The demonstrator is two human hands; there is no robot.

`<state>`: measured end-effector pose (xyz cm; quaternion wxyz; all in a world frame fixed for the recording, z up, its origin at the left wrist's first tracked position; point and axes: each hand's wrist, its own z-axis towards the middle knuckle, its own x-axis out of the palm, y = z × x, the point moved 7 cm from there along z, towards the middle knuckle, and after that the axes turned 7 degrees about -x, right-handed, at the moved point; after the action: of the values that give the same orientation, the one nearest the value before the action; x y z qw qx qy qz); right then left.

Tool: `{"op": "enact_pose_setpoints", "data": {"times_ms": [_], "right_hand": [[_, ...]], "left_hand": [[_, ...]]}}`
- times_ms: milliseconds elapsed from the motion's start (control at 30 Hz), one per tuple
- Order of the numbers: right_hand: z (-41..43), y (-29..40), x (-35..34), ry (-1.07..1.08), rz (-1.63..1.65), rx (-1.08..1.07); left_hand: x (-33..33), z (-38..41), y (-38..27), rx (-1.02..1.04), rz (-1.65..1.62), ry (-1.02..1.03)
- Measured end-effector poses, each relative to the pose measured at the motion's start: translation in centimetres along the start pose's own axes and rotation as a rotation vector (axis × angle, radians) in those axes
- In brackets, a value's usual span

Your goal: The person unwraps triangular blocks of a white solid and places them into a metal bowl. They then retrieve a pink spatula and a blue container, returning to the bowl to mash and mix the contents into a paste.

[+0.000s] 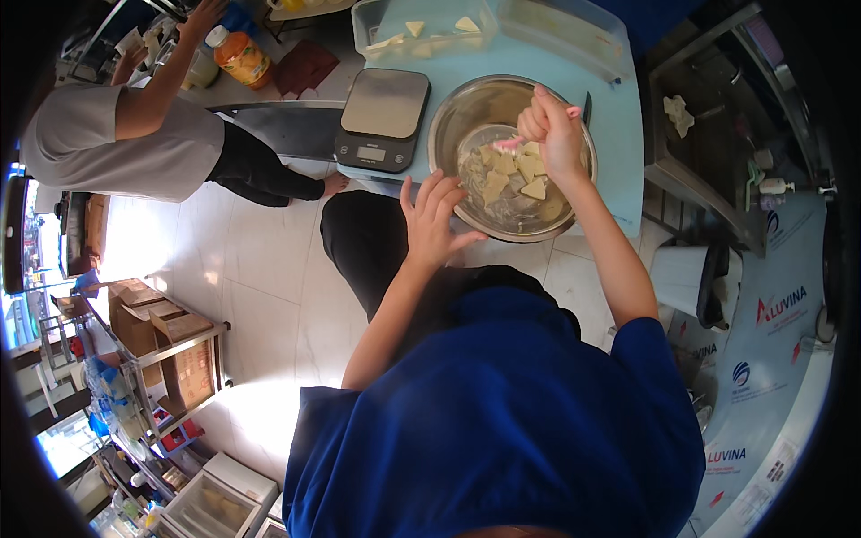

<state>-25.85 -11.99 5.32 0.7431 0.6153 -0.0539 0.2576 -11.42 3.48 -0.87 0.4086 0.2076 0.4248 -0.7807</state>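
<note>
A wide stainless steel mixing bowl stands on a light blue tabletop and holds pale wedge-shaped pieces, with a whitish smear on its bottom. My right hand is closed in a fist above the bowl's right side, around a pink utensil whose pale end reaches in among the pieces; the kind of utensil is unclear. Fingers spread, my left hand is at the bowl's near left rim; whether it touches the rim is unclear. A kitchen scale sits left of the bowl.
Behind the bowl are a clear plastic container with more wedges and another clear container. A knife lies right of the bowl. An orange bottle stands on the left counter, where another person is. A steel sink unit is at right.
</note>
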Motion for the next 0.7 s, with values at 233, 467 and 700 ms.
{"op": "enact_pose_setpoints", "data": {"times_ms": [233, 467, 700], "right_hand": [[-6.2, -6.1, 0.4, 0.13, -0.176, 0.491], [-0.5, -1.0, -0.3, 0.075, -0.031, 0.28], [-4.7, -5.9, 1.4, 0.206, -0.204, 0.281]], "left_hand": [[0.1, -0.1, -0.1, 0.013, 0.059, 0.01], [-0.1, 0.1, 0.0, 0.006, -0.023, -0.023], [0.0, 0.4, 0.0, 0.018, 0.022, 0.007]]}}
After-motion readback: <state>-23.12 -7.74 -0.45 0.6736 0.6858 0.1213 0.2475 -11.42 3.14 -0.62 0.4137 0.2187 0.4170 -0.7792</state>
